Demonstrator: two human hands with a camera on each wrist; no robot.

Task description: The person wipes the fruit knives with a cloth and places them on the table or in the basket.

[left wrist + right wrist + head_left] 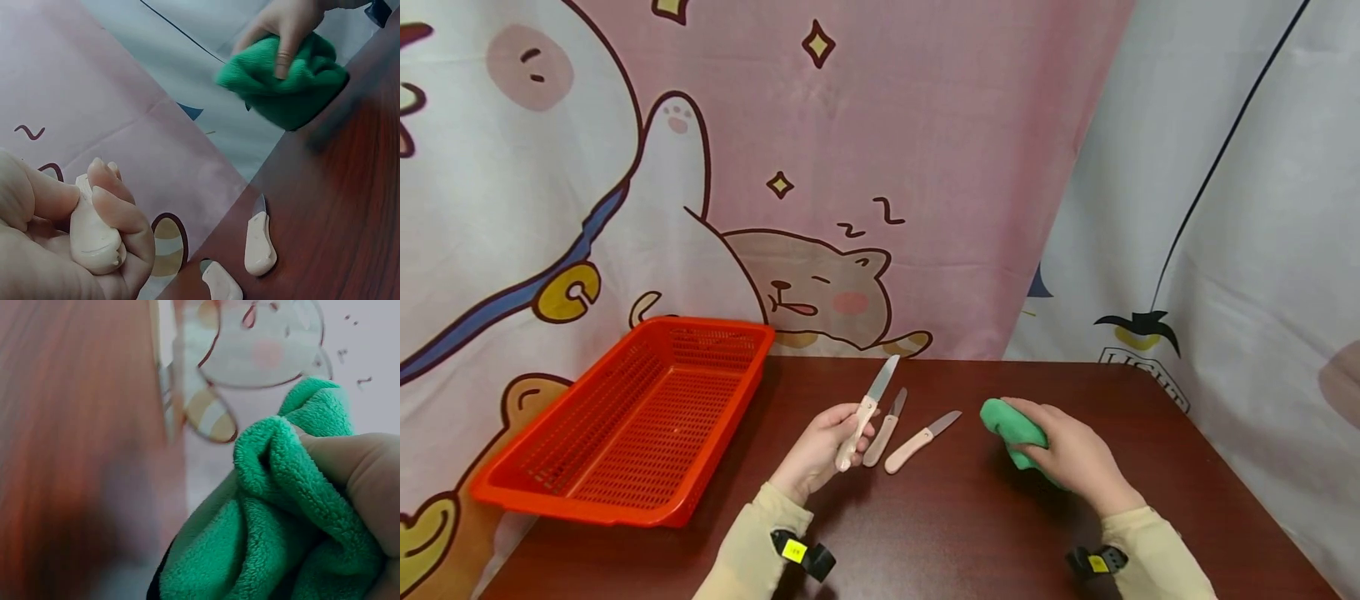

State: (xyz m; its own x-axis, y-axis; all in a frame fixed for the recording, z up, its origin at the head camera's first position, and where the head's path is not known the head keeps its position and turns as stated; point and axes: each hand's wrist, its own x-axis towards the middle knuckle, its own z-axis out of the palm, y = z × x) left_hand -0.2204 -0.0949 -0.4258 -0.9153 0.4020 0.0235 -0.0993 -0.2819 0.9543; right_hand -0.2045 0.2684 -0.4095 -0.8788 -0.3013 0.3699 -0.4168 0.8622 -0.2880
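Knife (867, 408) with a pale handle is held by the left hand (818, 450), the handle pinched between the thumb and curled fingers and the blade pointed up and away from the wrist. By this grip, it seems, the cutting part is left bare and clear of the skin. In the right hand (1078, 454) a green cloth (1015, 425) is gripped, the thumb pressed on it and the other fingers partly hidden; it is bunched into thick folds, probably so that a padded layer is offered to any edge. It appears to be held above the table (940, 525), well apart from the knife.

Between the hands, two more are laid: a nearer knife (886, 427) just beside the left fingertips, and a farther knife (919, 442) to the right of it. Their handles are turned toward the person, an arrangement by which each could be taken safely. To the left of the left hand an orange basket (580, 510) is set, presumably for easy reach by that hand.
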